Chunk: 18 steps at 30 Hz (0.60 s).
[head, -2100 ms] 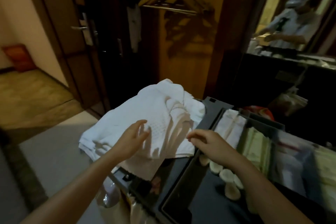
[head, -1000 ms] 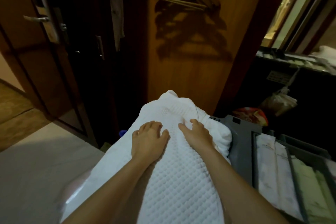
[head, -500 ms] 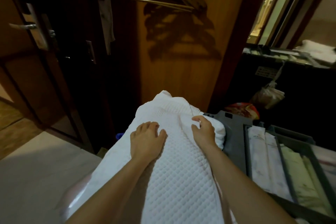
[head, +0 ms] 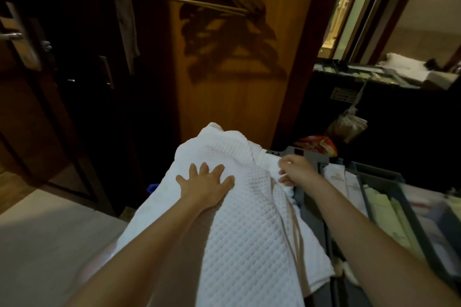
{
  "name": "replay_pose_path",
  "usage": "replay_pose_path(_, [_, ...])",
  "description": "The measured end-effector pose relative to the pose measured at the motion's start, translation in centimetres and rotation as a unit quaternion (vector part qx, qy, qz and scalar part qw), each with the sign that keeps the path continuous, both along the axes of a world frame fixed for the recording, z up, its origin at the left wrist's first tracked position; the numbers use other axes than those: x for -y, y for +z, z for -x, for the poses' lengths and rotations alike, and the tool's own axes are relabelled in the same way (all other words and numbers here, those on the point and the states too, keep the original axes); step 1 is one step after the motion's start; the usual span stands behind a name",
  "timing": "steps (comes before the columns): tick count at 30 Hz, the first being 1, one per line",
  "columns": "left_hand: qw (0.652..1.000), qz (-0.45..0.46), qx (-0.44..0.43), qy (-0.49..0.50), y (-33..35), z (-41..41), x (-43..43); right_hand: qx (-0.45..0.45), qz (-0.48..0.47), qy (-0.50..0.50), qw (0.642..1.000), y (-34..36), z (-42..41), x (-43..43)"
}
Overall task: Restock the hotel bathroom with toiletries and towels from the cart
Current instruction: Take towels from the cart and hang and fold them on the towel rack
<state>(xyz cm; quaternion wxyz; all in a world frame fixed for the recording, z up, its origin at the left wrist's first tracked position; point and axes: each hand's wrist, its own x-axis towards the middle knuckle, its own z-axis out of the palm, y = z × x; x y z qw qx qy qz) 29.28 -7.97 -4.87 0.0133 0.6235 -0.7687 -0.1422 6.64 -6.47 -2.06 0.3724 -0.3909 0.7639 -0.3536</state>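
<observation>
The white waffle towel [head: 249, 227] lies in a loose heap across the left end of the cart [head: 308, 151], its near and left parts hanging past the edge over the floor [head: 50, 232]. The left hand [head: 205, 185] presses flat on top with all 5 fingers spread, while the right hand [head: 298, 174] curls its fingers round a fold at the towel's right edge, close to the tray of packets [head: 381, 209]. The main risk seems to be the overhang: if the right hand pulls the fold while the left lifts off, the heap could slide and drop to the floor, leaving the linen unfit for the bathroom. More than 1 layer appears bunched here, so a tug on 1 fold may drag the rest along. A trailing corner might also sweep packets out of their tray.
</observation>
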Motion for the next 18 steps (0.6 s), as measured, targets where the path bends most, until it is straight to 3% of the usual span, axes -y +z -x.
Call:
replay_pose_path(2, [1.0,0.005,0.011,-0.011,0.0,0.2,0.0,-0.013,-0.042,0.052,0.998,-0.5,-1.3,0.0])
replay_pose_path(8, [0.999,0.021,-0.003,-0.028,0.2,0.0,-0.3,-0.009,-0.009,0.053,0.999,-1.5,-3.6,0.5])
replay_pose_path(10, [0.998,0.038,-0.041,-0.007,0.2,-0.5,-0.3,-0.034,0.034,0.063,0.997,-1.5,-3.8,0.3])
replay_pose_path(13, [0.987,0.042,-0.12,0.1,0.0,-2.1,-0.4,-0.064,0.087,0.059,0.992,-1.2,-3.2,0.1])
replay_pose_path(18, [0.942,-0.06,-0.268,0.192,1.0,-5.6,1.1,-0.051,0.107,-0.062,0.991,-2.1,-2.5,-1.5])
